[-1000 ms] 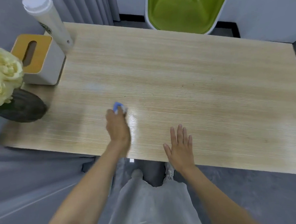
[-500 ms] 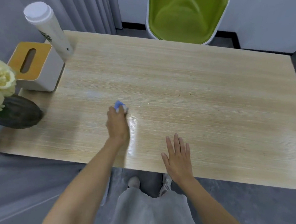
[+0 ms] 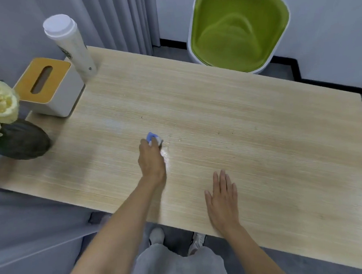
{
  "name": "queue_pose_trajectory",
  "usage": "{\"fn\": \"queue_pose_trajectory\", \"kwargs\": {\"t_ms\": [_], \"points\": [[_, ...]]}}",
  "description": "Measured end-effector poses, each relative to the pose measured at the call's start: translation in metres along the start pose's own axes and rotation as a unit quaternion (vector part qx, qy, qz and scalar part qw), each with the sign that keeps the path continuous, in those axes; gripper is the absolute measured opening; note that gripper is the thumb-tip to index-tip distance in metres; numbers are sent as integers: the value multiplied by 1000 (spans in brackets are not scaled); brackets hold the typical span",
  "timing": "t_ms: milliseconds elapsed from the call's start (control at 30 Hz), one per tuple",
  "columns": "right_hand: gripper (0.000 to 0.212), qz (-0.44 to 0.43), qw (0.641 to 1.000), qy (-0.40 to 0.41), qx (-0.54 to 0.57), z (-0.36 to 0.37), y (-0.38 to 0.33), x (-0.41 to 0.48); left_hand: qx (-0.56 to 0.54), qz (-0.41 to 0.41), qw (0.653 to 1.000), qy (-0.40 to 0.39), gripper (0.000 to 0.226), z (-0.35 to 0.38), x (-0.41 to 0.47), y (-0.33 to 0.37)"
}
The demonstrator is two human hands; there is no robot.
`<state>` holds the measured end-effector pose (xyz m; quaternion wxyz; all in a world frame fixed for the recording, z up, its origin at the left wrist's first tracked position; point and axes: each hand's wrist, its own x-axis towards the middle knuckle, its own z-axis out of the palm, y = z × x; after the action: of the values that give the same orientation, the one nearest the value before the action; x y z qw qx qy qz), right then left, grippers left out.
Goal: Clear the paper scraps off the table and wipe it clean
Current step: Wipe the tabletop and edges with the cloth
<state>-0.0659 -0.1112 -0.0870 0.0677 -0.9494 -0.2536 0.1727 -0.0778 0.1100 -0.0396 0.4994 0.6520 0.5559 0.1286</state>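
A light wooden table [image 3: 249, 132] fills the view. My left hand [image 3: 151, 159] is closed on a small blue and white cloth [image 3: 152, 136], pressed to the tabletop a little left of centre. A wet, shiny streak [image 3: 166, 156] runs along the wood beside that hand. My right hand [image 3: 222, 200] lies flat on the table near the front edge, fingers spread, holding nothing. A few tiny specks [image 3: 179, 139] lie just right of the cloth. No larger paper scraps show.
At the back left stand a white tissue box with a yellow top [image 3: 50, 89], a tall white tube container [image 3: 72, 46] and a dark vase with pale flowers [image 3: 17, 140]. A green chair [image 3: 239, 27] sits behind the table.
My left hand with the cloth has stayed in nearly the same spot on the table. The view has tilted up slightly, so the table sits lower in frame. The right hand stays flat.
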Motion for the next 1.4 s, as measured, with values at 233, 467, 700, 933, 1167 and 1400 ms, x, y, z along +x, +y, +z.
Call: {"fn": "queue_pose_trajectory", "kwargs": {"t_ms": [233,467,700,933,1167,1400], "points": [[76,-2,999,17,28,-12,17,19,320,299,814,-381,39,-7,-57,-30],[56,-9,999,1,35,-27,34,35,117,87,987,72,28,8,33,5],[52,-5,999,30,34,-27,36,41,237,251,896,-279,32,67,-53,-11],[63,-35,998,27,32,-27,45,39,198,147,967,-70,32,8,42,7],[62,-43,998,12,36,-29,48,39,240,264,929,-98,21,104,-28,6],[53,-56,998,-14,26,-35,55,37,330,348,858,-187,31,62,-12,11]]}}
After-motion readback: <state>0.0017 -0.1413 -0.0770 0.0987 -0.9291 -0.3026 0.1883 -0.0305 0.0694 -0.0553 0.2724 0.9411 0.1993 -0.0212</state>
